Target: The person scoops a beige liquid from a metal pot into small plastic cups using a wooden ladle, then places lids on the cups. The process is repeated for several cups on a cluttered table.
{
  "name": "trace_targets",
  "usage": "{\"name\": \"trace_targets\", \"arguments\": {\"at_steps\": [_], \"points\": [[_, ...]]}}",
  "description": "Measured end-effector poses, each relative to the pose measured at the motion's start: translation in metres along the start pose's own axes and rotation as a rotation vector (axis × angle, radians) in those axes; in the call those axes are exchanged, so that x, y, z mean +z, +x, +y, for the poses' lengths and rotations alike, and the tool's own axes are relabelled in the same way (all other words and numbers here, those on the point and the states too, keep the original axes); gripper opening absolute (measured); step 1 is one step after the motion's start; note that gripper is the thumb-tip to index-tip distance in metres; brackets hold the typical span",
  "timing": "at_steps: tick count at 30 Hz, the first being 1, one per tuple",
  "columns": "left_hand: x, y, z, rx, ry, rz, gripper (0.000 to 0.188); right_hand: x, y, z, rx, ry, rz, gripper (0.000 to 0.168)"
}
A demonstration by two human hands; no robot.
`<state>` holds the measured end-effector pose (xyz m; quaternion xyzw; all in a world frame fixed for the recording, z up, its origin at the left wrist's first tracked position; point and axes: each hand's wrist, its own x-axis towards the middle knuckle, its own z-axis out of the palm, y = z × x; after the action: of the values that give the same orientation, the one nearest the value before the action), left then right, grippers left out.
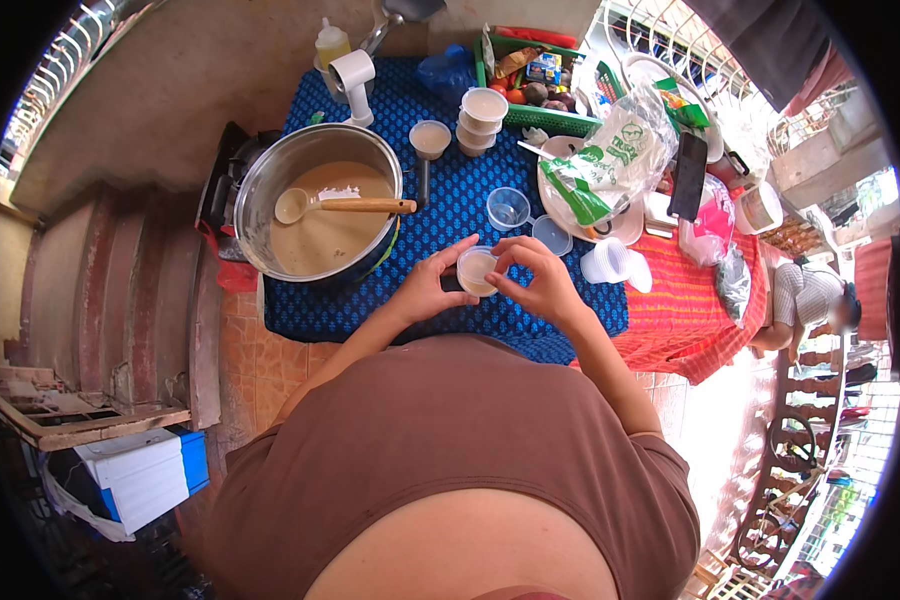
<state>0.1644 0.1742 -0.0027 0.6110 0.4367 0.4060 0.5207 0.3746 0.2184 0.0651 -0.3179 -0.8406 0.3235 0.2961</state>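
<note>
Between my hands, near the table's front edge, is a small clear plastic cup (pixel 477 271) filled with a beige liquid. My left hand (pixel 423 289) steadies its left side, thumb at the front and fingers behind. My right hand (pixel 541 279) pinches its right rim; whether a lid sits on the cup is hard to tell. Just beyond stand an unfilled clear cup (pixel 508 210) and a loose clear lid (pixel 553 235). On the left, a large steel pot (pixel 249 217) holds more beige liquid, with a wooden-handled ladle (pixel 367 205) lying across it.
Filled cups (pixel 483 120) are stacked at the back beside a single filled cup (pixel 430 139). Nested plastic cups (pixel 604 261) lie right. A plate (pixel 630 227) carries plastic bags (pixel 622 150). Behind are a green vegetable basket (pixel 544 118) and a squeeze bottle (pixel 332 43). A person (pixel 802 296) sits far right.
</note>
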Motion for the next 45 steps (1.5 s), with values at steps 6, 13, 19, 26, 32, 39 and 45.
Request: {"name": "trace_targets", "arguments": {"at_steps": [6,13,19,26,32,39,45], "points": [[-0.004,-0.005,-0.005,0.064,-0.033,-0.021,0.087,0.015,-0.015,0.001,-0.055,-0.07,0.039,0.02],[-0.004,-0.001,-0.004,-0.155,-0.124,0.279,0.04,0.017,-0.017,-0.002,-0.114,-0.223,-0.026,0.04],[-0.002,0.002,0.012,-0.336,-0.312,0.191,0.022,0.017,-0.017,-0.005,-0.163,-0.313,-0.072,0.035],[0.001,0.001,0.007,-0.297,-0.326,0.228,0.02,0.025,-0.021,-0.003,-0.192,-0.382,-0.051,0.034],[0.003,0.003,0.007,-0.287,-0.264,0.261,0.016,0.031,-0.027,0.004,-0.234,-0.456,-0.015,0.039],[0.006,0.006,0.007,-0.298,-0.292,0.297,0.013,0.043,-0.038,0.021,-0.271,-0.45,0.059,0.052],[0.007,0.002,0.009,-0.31,-0.274,0.302,0.013,0.048,-0.04,0.024,-0.293,-0.452,0.095,0.059]]}}
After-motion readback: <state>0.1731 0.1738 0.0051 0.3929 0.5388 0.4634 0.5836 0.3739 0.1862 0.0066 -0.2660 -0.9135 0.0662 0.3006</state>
